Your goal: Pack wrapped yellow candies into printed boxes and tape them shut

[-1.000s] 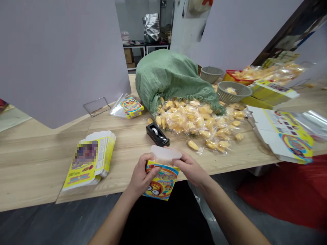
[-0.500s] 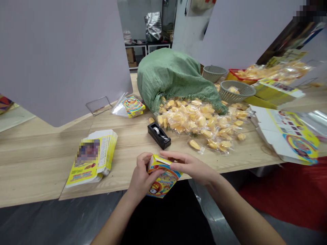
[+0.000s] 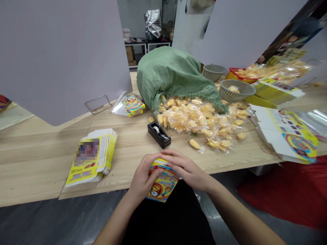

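Note:
A small yellow carton box (image 3: 165, 187) with colourful cartoon print stands tilted over my lap at the table's front edge. My left hand (image 3: 142, 175) grips its left side, thumb across the printed front. My right hand (image 3: 187, 171) is closed over the top and right edge, fingers together on the top flap. Fingertips of both hands meet at the top, hiding much of the flap. Just beyond them sits a black tape dispenser (image 3: 158, 135). To the left lies a stack of flattened cartons (image 3: 87, 170).
A green woven sack (image 3: 168, 71) spills wrapped yellow pieces (image 3: 196, 117) over the table. Grey baskets (image 3: 236, 91) and a red-rimmed tray (image 3: 233, 73) stand at back right. An unfolded printed carton (image 3: 288, 132) lies right. Another carton (image 3: 133, 104) rests near the divider (image 3: 63, 61). A person is partly visible at upper right.
My right hand has come down onto the box top, and the raised flap is now pressed lower. The box has tipped a little more upright toward me.

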Available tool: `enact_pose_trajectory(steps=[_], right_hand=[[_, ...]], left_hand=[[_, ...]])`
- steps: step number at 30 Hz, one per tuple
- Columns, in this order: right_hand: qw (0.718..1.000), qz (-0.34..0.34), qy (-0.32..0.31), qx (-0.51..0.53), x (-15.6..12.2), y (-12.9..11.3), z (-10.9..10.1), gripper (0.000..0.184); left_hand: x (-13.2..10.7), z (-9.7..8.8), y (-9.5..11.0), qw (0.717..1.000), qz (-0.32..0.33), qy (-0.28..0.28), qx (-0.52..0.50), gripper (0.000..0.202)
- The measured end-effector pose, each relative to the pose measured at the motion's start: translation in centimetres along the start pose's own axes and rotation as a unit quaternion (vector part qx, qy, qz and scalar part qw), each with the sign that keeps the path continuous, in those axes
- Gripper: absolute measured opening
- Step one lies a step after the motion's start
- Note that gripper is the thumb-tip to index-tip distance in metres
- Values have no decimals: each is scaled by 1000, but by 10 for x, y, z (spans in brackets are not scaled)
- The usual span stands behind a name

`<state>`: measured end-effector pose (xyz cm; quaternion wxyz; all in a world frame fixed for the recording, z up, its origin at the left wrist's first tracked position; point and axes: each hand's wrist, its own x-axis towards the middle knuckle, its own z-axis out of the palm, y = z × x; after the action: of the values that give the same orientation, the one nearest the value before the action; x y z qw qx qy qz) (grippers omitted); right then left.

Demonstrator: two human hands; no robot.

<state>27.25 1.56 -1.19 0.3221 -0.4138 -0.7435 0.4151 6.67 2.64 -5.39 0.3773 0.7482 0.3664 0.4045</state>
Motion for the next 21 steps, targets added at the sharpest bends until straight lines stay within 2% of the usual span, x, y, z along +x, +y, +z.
enact_pose_trajectory(steps=[2, 6, 8, 12, 15, 18, 21], right_hand=[[1000, 19, 1, 2, -5, 1, 0, 41], [993, 45, 97, 41, -13, 8, 7, 32], [991, 5, 131, 15, -16, 11, 12, 30], [978, -80, 181, -69, -21, 15, 19, 39], [968, -122, 197, -92, -19, 18, 19, 41], [966, -159, 187, -86, -12, 22, 19, 45], [962, -155, 222, -36, -2, 30, 24, 52]], left_hand=[[3, -2, 3, 1000, 10, -13, 0, 28], [6, -3, 4, 999, 21, 30, -1, 22], [5, -3, 3, 998, 37, 54, -5, 22], [3, 0, 3, 996, 50, 69, -9, 23], [2, 3, 3, 994, 55, 85, -28, 22], [2, 4, -1, 990, 73, 110, -52, 22], [2, 2, -13, 987, 94, 123, -42, 24]])
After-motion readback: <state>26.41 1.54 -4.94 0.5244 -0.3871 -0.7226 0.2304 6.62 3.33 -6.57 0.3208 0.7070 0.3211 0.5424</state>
